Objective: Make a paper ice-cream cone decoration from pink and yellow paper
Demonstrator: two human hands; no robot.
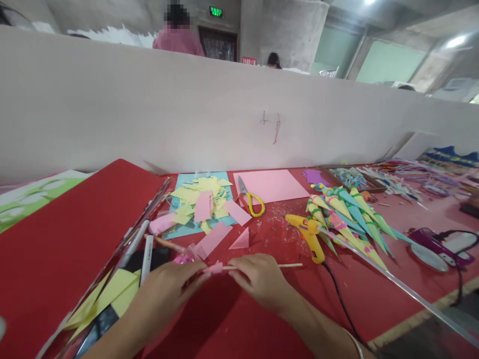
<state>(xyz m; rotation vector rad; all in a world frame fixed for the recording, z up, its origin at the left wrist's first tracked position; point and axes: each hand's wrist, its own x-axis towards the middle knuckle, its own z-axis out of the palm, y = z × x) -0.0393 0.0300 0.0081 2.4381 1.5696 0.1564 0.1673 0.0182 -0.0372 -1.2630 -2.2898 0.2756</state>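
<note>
A thin pale stick (292,265) lies level in front of me, just above the red tabletop. A small crumpled piece of pink paper (214,269) sits around its left end. My left hand (170,284) pinches that pink paper between thumb and fingers. My right hand (262,280) is closed on the middle of the stick, whose right end sticks out past the hand. Right beyond the left hand lies some shiny pink wrapped material (185,257), partly hidden. A pink paper strip (214,240) and a folded pink triangle (240,240) lie just past my hands.
Scissors (255,204) with yellow handles lie on pink sheet paper (280,182). Yellow paper scraps (187,194) are heaped at the back. A yellow glue gun (307,232) with a long clear glue stick stands at right, beside paper cones (352,214). White markers (146,259) lie at left.
</note>
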